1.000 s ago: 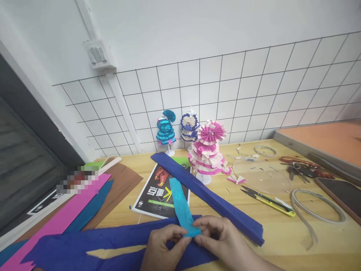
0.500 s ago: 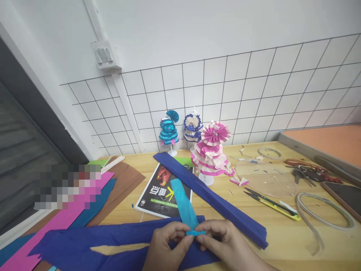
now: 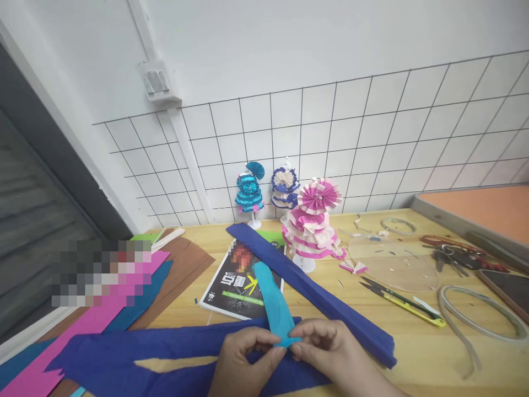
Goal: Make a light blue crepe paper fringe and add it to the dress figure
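Both of my hands pinch the near end of a light blue crepe paper strip (image 3: 275, 303), which rises away from me over a black booklet (image 3: 237, 286). My left hand (image 3: 243, 361) grips it from the left with thumb and fingers closed. My right hand (image 3: 330, 353) pinches it from the right. Under my hands lies a wide dark blue crepe paper sheet (image 3: 136, 358). A folded dark blue crepe strip (image 3: 314, 295) runs diagonally across the wooden table (image 3: 413, 353) just beyond my right hand.
Three paper-dress figures stand by the grid wall: teal (image 3: 248, 193), blue-white (image 3: 284, 186), pink (image 3: 312, 223). Snips (image 3: 403, 303), a clear plastic disc (image 3: 392, 264), tape loops (image 3: 481, 311), keys (image 3: 448, 256) lie right. Pink, teal and brown paper sheets (image 3: 124, 298) lie left.
My hands keep pinching the light blue strip's end with small finger shifts. The view has drifted slightly, so things sit a little further right in the picture.
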Demonstrator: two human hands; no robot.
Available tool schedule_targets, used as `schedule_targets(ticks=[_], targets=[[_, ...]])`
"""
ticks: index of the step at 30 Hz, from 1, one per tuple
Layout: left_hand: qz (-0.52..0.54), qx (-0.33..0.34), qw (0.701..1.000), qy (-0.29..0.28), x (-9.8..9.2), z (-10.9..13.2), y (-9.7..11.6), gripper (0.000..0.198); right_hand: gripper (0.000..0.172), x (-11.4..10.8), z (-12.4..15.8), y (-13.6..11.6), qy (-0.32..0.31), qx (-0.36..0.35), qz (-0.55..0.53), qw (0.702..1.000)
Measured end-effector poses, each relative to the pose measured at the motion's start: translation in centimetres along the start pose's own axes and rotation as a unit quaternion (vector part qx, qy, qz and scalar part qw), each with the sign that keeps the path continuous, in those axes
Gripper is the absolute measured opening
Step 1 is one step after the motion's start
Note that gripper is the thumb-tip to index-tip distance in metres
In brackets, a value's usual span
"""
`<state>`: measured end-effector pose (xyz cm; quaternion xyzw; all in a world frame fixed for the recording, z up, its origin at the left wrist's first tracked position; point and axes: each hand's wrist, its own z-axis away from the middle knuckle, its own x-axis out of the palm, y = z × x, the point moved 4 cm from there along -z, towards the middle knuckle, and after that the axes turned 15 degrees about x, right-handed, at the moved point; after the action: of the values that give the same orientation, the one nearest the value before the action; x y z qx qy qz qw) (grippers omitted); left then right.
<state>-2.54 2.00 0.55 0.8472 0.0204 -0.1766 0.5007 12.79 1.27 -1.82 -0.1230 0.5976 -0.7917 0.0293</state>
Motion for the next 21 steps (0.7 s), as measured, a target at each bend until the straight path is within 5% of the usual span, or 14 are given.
schedule_targets(ticks=[4, 10, 21], targets=[[-0.030, 0.028, 0.998, -0.047, -0.1, -0.2, 0.3, 0.007, 0.009, 0.1, 0.1, -0.5, -0.021, 0.001, -0.035, 0.999], [-0.008, 0.069, 0.997, -0.019, -0.3, -0.3, 0.1, 0.005, 0.010, -0.2, 0.1, -0.4, 0.023, -0.016, -0.027, 0.999], [0.077, -0.015, 0.996, 0.044, 0.1, 0.1, -0.9, 0.002, 0.020, -0.2, -0.1, -0.1, 0.037, 0.004, -0.074, 0.997]])
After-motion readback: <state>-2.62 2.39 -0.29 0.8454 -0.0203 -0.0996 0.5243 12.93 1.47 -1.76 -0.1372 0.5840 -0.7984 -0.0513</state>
